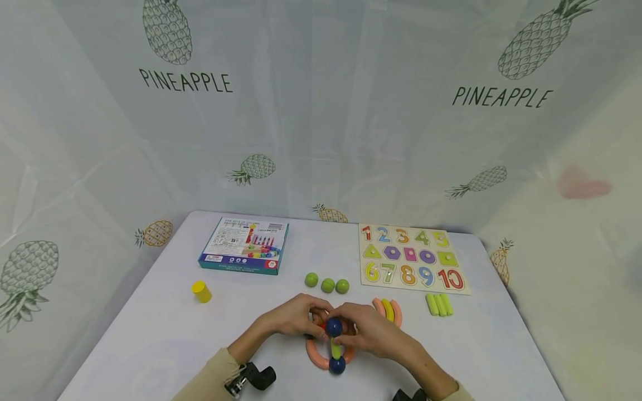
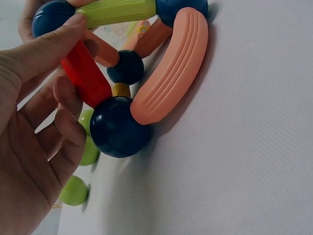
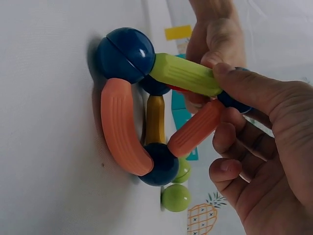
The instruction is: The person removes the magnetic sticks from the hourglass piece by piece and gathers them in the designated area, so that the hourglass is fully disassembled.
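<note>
A toy pyramid of blue balls and ribbed sticks stands on the table. Its base has curved orange sticks [image 2: 171,68] and a yellow stick [image 3: 155,117] between blue balls [image 2: 121,126]. Green [image 3: 186,74], red [image 2: 87,73] and straight orange sticks [image 3: 195,128] rise to a top blue ball [image 1: 333,327]. My left hand [image 1: 301,316] pinches around this ball, its thumb by the green stick's end and other fingers curled behind the red stick. From the other side, my right hand [image 1: 373,331] pinches the same ball with thumb and fingers, which partly hide it.
Beyond the hands lie green balls [image 1: 327,285]. Curved orange and yellow sticks [image 1: 388,309] sit right of them, green sticks [image 1: 439,304] farther right. A number puzzle board [image 1: 396,267] and a toy box [image 1: 243,245] stand at the back; a yellow cylinder [image 1: 202,291] stands left.
</note>
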Demonstrator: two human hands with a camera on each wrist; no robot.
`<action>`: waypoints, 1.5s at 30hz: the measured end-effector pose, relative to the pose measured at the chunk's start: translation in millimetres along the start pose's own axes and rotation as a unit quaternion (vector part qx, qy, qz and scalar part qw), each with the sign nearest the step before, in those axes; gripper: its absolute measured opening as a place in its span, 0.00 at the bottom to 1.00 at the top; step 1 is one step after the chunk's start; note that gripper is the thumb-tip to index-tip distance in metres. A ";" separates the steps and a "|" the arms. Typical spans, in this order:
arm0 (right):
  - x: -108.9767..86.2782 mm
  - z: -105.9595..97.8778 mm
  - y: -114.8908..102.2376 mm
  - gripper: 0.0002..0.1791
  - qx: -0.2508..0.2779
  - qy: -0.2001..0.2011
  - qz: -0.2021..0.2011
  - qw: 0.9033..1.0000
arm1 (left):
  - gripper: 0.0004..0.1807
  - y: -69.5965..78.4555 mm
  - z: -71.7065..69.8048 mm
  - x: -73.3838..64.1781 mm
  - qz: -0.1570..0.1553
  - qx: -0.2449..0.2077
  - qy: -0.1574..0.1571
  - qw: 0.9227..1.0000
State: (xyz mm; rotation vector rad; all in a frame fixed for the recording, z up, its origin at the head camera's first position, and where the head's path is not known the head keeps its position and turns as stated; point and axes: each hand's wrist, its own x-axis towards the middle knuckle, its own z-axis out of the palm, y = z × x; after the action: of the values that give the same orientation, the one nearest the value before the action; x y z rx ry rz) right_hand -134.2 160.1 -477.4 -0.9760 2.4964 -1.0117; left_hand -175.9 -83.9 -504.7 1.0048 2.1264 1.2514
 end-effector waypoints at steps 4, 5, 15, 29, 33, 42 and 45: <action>-0.4 0.8 -1.6 0.20 -0.019 0.003 0.002 1.000 | 0.20 0.3 -0.5 -0.1 0.000 -0.001 -0.001 1.000; -0.6 0.9 -2.0 0.20 -0.025 0.004 0.003 1.000 | 0.20 0.2 -0.5 -0.1 0.000 -0.001 -0.001 1.000; -2.8 0.6 -0.2 0.20 -0.009 0.006 -0.013 1.000 | 0.21 -1.6 0.2 -0.2 0.005 -0.004 -0.005 1.000; -3.7 0.3 4.6 0.17 0.014 0.006 -0.033 0.999 | 0.21 0.7 -0.2 -0.6 0.005 0.007 -0.005 1.000; -4.1 0.3 4.4 0.16 0.022 0.004 -0.032 0.999 | 0.21 0.1 -0.1 -1.0 0.002 0.011 -0.005 1.000; -3.6 -0.4 3.9 0.14 0.024 0.004 -0.035 0.999 | 0.22 0.6 0.1 -1.5 0.000 0.014 0.000 1.000; -3.9 -0.6 3.2 0.15 0.022 0.003 -0.034 0.999 | 0.21 1.0 0.4 -1.7 0.001 0.016 0.001 1.000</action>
State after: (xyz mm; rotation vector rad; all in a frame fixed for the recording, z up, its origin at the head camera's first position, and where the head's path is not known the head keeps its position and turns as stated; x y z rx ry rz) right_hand -133.2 164.8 -479.2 -1.0538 2.4490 -1.0867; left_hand -174.2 -84.7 -504.0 1.0192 2.1531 1.2229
